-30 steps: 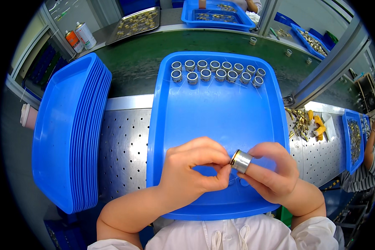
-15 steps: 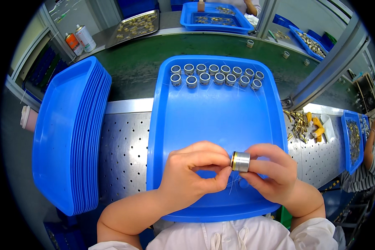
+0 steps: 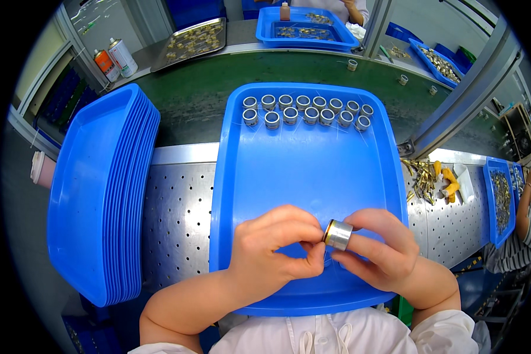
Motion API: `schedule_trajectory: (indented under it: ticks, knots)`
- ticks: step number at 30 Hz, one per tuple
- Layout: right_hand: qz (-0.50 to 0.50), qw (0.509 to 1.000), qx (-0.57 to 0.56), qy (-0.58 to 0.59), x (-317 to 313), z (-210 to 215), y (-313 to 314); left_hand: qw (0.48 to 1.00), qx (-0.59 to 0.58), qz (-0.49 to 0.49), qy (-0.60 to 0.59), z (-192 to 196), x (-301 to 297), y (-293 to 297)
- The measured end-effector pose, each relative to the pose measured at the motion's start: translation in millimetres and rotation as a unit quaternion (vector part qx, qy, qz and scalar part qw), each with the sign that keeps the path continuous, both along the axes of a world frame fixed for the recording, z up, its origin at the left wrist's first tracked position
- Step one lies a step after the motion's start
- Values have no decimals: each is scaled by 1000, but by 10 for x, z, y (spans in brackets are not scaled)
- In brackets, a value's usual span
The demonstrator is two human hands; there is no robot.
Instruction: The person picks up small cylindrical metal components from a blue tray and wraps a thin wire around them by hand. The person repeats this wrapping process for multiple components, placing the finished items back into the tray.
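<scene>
A short silver metal cylinder (image 3: 340,235) with a gold-coloured band and a dark rim at its left end is held over the near part of a large blue tray (image 3: 312,171). My right hand (image 3: 383,248) grips it from the right, with fingers around its outer side and the thumb below. At the rim end, the thumb and index finger of my left hand (image 3: 280,242) pinch together against the cylinder's edge. Thin pale wires show faintly below it. Several similar metal rings (image 3: 289,115) with fine wires stand in two rows at the tray's far end.
At left stands a stack of blue trays (image 3: 103,194). A green belt (image 3: 189,118) runs behind the tray. Brass-coloured parts (image 3: 423,180) and yellow-orange pieces (image 3: 449,182) lie right, near a metal post (image 3: 466,82). Another person's arm (image 3: 524,206) shows far right.
The cylinder has tilted, its right end now higher, and sits slightly lower and further left. My right thumb has shifted left beneath it. My left fingers stay at the rim.
</scene>
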State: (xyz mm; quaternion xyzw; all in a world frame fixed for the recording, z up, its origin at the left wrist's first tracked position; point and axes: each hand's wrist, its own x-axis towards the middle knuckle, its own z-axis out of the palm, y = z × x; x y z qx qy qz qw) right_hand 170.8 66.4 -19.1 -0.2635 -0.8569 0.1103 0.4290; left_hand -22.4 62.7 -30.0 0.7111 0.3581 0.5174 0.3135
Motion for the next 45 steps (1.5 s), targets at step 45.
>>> schedule_trajectory:
  ticks: [45]
  knots:
    - [19, 994, 102, -40, 60, -71, 3, 999, 20, 22, 39, 21, -13, -3]
